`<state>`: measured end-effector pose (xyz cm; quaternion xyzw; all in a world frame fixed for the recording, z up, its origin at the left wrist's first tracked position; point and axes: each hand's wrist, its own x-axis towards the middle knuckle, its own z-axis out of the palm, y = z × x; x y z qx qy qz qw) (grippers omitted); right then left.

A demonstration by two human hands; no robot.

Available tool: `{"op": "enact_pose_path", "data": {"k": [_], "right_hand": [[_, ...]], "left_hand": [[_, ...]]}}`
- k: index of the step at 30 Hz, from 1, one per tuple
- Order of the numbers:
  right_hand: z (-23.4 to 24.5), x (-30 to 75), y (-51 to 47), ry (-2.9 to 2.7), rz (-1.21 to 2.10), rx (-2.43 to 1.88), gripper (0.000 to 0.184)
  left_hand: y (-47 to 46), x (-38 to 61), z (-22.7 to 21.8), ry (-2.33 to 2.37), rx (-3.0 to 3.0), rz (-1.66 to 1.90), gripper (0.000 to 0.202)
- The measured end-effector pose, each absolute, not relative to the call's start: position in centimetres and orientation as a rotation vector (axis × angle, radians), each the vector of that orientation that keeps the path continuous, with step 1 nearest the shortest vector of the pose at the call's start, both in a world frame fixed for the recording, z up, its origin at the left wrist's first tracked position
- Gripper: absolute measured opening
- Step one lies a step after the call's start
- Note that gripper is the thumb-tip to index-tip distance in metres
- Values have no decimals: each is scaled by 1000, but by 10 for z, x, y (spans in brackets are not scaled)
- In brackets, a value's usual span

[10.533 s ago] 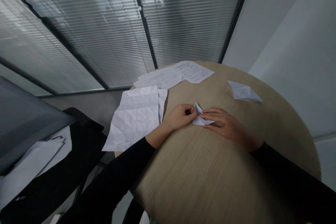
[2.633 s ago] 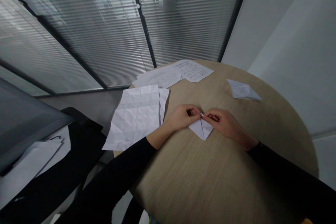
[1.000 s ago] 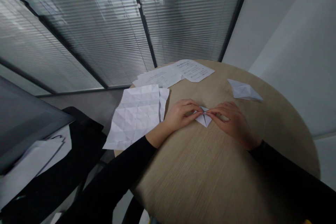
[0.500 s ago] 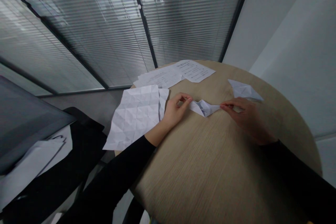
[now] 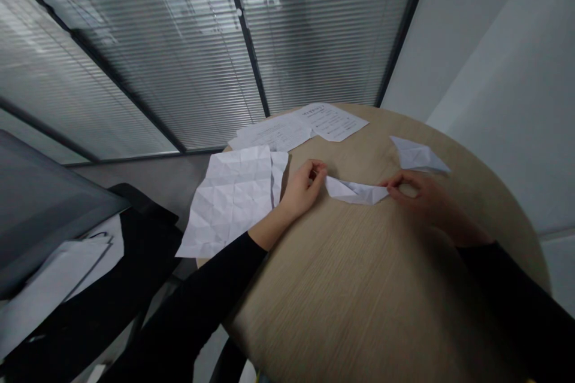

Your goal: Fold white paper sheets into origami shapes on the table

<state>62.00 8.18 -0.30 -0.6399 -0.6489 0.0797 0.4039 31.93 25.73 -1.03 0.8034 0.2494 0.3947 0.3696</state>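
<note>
A small folded piece of white paper (image 5: 359, 193) stretches between my two hands, just over the wooden round table (image 5: 341, 287). My left hand (image 5: 305, 185) pinches its left tip between thumb and fingers. At the opposite end, my right hand (image 5: 415, 194) grips the other tip with thumb and forefinger. The paper forms a long, shallow boat-like shape with its upper side partly opened. Behind my right hand lies another folded white paper (image 5: 417, 154), which nothing is touching.
Creased white sheets (image 5: 231, 197) lie left of my left hand, overhanging the table's edge. Printed sheets (image 5: 332, 121) rest at the back. More papers (image 5: 58, 275) sit on a black chair (image 5: 144, 239) at left. Blinds and a wall stand behind the table.
My right hand has moved slightly right, pulling the folded paper longer and flatter. Its raised middle folds have opened out into a boat-like shape. My left hand has stayed nearly in place.
</note>
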Motion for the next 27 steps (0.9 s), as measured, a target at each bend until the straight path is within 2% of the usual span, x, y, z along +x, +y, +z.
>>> {"op": "enact_pose_path", "data": {"k": [7, 8, 13, 20, 23, 27], "right_hand": [[-5, 614, 81, -1687, 246, -1608, 7], [-6, 614, 81, -1687, 248, -1608, 8], [-3, 617, 81, -1700, 217, -1581, 9], [3, 616, 78, -1747, 182, -1624, 13], [1, 608, 78, -1714, 233, -1619, 5], [-7, 601, 82, -1755, 340, -1582, 21]], "left_hand": [[247, 316, -6, 477, 2123, 806, 66], [247, 316, -6, 427, 2151, 807, 65], [249, 316, -5, 318, 2278, 781, 33], [249, 314, -6, 526, 2234, 702, 29], [246, 314, -4, 497, 2236, 689, 27], [244, 314, -2, 495, 2217, 669, 29]]}}
